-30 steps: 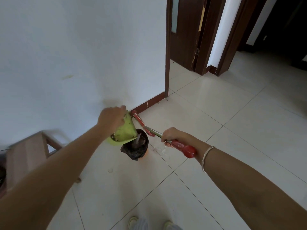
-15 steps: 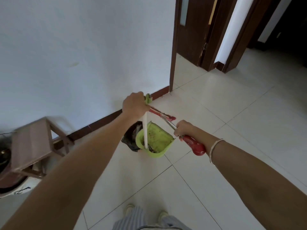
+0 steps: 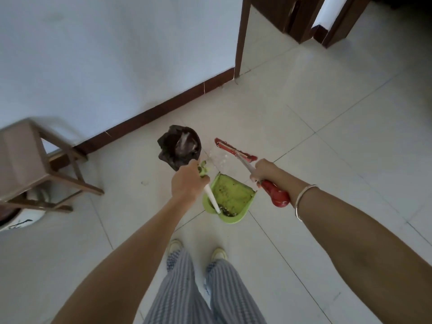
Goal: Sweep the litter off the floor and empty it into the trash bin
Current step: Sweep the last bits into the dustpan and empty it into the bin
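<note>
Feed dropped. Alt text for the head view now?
The left hand grips the white handle of the green dustpan while the right hand grips the red broom, both beside the black-lined trash bin on the tiled floor. A wooden stool stands left.

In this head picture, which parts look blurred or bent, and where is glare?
Head view: the wooden stool at the left edge is smeared; the door frame leans from wide-angle distortion; pale glare lies on the floor tiles beside it; the green dustpan is fairly sharp.
</note>
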### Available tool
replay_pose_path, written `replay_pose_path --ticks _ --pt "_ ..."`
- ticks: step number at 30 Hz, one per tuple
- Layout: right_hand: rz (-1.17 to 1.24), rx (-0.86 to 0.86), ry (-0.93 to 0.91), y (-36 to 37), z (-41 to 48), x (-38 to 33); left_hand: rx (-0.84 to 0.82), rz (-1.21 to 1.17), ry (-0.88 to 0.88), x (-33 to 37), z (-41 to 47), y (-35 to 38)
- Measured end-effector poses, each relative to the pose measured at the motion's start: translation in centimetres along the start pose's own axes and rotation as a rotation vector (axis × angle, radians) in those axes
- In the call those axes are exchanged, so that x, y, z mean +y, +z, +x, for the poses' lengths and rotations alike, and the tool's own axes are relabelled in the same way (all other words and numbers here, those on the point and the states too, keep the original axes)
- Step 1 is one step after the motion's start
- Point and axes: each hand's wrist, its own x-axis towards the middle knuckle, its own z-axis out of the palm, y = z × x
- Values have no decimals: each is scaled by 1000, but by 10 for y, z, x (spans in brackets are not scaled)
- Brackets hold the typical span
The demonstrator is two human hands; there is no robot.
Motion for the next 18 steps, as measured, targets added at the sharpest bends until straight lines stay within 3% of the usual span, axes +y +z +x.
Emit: replay_pose_path --ticks 11,18 --pt "-166 -62 -10 43 104 -18 44 32 -241 -91 -9 55" --pt "-343 -165 19 76 105 -13 50 109 -261 -117 -16 58"
